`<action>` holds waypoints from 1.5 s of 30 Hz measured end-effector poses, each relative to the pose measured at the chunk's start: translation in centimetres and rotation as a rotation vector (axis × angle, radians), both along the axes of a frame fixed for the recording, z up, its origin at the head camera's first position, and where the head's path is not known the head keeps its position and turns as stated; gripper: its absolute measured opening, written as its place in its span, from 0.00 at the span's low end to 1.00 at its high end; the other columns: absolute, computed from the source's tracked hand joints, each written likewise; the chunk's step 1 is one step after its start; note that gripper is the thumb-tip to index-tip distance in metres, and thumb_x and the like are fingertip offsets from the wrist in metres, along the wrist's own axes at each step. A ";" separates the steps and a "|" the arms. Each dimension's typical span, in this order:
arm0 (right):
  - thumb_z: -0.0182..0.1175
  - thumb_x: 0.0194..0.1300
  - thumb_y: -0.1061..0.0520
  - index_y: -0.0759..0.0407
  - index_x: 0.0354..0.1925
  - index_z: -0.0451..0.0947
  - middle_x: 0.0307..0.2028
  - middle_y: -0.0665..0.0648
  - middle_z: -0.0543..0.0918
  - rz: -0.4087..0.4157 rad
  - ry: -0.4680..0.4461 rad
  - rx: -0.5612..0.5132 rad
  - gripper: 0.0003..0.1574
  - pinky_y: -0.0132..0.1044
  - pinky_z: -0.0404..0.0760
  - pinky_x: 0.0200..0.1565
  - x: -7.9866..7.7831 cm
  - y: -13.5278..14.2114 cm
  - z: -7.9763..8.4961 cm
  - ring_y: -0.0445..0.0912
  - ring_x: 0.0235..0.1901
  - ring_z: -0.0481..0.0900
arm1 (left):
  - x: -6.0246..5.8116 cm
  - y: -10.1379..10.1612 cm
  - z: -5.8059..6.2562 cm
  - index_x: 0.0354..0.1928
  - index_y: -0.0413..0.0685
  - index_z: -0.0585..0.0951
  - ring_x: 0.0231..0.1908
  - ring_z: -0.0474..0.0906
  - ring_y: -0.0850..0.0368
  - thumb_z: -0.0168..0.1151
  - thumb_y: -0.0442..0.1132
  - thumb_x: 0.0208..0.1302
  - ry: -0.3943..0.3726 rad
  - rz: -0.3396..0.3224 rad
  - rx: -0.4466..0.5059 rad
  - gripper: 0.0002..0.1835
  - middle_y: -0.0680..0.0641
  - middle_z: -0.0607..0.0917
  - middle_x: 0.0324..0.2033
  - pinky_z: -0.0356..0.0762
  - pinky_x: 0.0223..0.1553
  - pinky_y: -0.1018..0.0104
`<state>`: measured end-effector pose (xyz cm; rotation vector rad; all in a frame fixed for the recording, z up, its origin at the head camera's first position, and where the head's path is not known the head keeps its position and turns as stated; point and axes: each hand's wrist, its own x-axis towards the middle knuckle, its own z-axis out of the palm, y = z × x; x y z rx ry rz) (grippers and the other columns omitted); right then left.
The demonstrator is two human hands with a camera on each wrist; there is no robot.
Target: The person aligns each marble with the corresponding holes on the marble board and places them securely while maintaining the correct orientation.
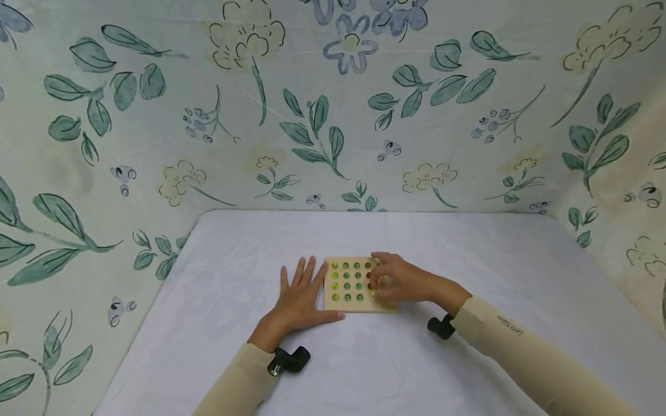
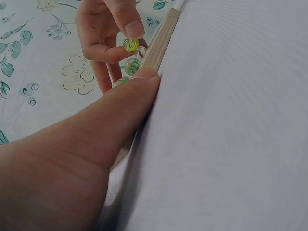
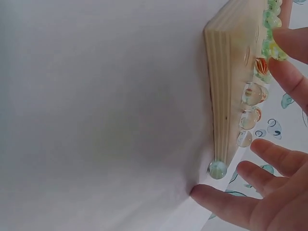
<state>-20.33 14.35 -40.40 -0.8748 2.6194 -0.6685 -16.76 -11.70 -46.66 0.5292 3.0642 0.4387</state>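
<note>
A square wooden board (image 1: 344, 307) lies on the white table with glass marbles sitting in rows on it: yellow marbles (image 1: 335, 275) at the left, green marbles (image 1: 358, 275) in the middle, and a red one (image 3: 261, 65) further right. My left hand (image 1: 296, 303) is spread flat at the board's left side, its thumb against the front edge. Over the right part of the board, my right hand (image 1: 398, 279) pinches a yellow marble (image 2: 130, 45) between thumb and index finger. Its other fingers are spread past the board's far right corner and hide some marbles in the head view.
A pale clear marble (image 3: 217, 170) is by the board's far right corner, near my right fingertips. The white tablecloth (image 1: 234, 242) surrounds the board. Behind the table hangs a floral cloth (image 1: 322, 75). A small black camera (image 1: 291, 360) is strapped to the left wrist.
</note>
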 end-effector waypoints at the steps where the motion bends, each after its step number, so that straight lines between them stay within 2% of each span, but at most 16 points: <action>1: 0.66 0.50 0.51 0.39 0.28 0.78 0.67 0.60 0.54 -0.008 -0.005 0.004 0.06 0.58 0.57 0.59 0.0 -0.1 0.0 0.57 0.65 0.50 | 0.0 0.0 0.0 0.70 0.59 0.44 0.68 0.30 0.47 0.43 0.84 0.33 -0.001 0.001 -0.002 0.62 0.46 0.41 0.70 0.23 0.60 0.39; 11: 0.66 0.49 0.49 0.37 0.27 0.78 0.68 0.56 0.51 -0.044 -0.042 0.044 0.07 0.57 0.57 0.59 0.1 -0.4 -0.3 0.56 0.66 0.47 | 0.0 0.0 0.0 0.70 0.59 0.44 0.68 0.30 0.47 0.43 0.84 0.33 -0.002 0.000 0.000 0.62 0.46 0.41 0.70 0.23 0.60 0.39; 22: 0.67 0.49 0.49 0.35 0.28 0.78 0.68 0.56 0.51 -0.031 -0.050 0.043 0.08 0.57 0.57 0.59 0.3 -0.3 -0.4 0.56 0.66 0.47 | 0.0 0.0 0.0 0.70 0.59 0.45 0.68 0.31 0.47 0.44 0.84 0.33 0.005 -0.003 0.010 0.62 0.45 0.42 0.70 0.24 0.60 0.39; 36: 0.67 0.49 0.47 0.35 0.30 0.78 0.67 0.59 0.53 -0.008 -0.012 0.027 0.08 0.58 0.57 0.59 0.1 0.0 -0.2 0.58 0.65 0.49 | 0.1 0.0 -0.1 0.70 0.59 0.45 0.68 0.31 0.46 0.43 0.84 0.33 0.013 -0.001 0.011 0.62 0.45 0.42 0.70 0.24 0.59 0.39; 45: 0.66 0.50 0.48 0.40 0.32 0.78 0.66 0.60 0.57 -0.004 0.052 -0.037 0.08 0.59 0.59 0.57 -0.7 0.8 0.3 0.58 0.64 0.53 | 0.0 0.0 -0.2 0.70 0.58 0.46 0.68 0.32 0.46 0.45 0.84 0.33 0.028 -0.009 0.023 0.62 0.45 0.43 0.69 0.25 0.59 0.38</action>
